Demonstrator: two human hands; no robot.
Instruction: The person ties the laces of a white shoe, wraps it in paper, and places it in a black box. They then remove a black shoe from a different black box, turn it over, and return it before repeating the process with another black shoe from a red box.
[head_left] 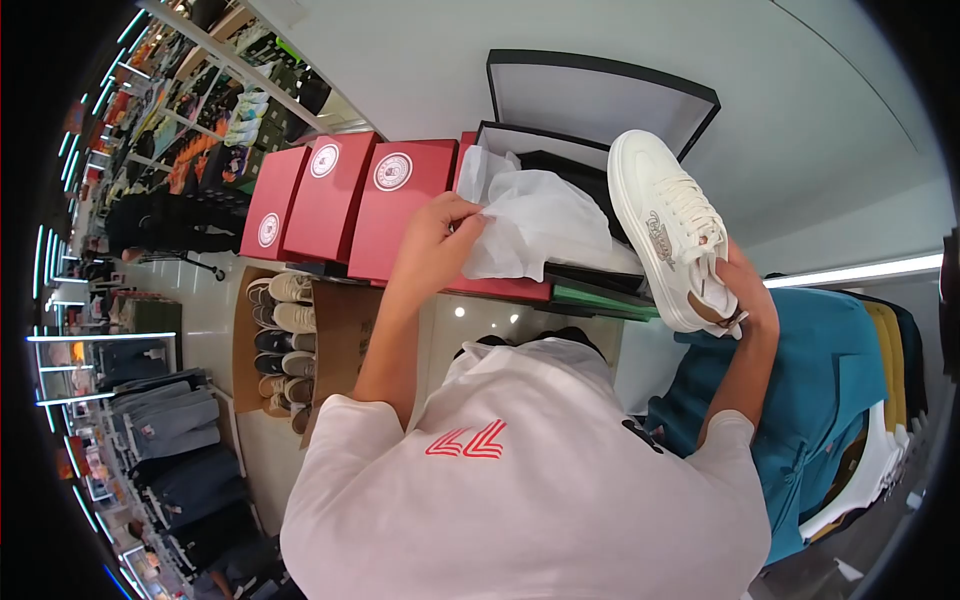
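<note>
My left hand pinches the edge of white tissue paper, which bunches over an open black shoebox. On the right, my right hand grips a white sneaker at its heel and collar, its toe pointing up. The sneaker has cream laces, a brown heel patch and a printed mark on its side. Behind the box stands its raised lid, black-edged with a pale inside. Something black shows in the box beside the tissue; I cannot make out what it is.
Several red shoeboxes with round white labels stand to the left. Below them, a cardboard box holds pairs of shoes. Teal clothing hangs on the right. Racks of trousers and shelves of shoes line the far left. A person in dark clothes stands back there.
</note>
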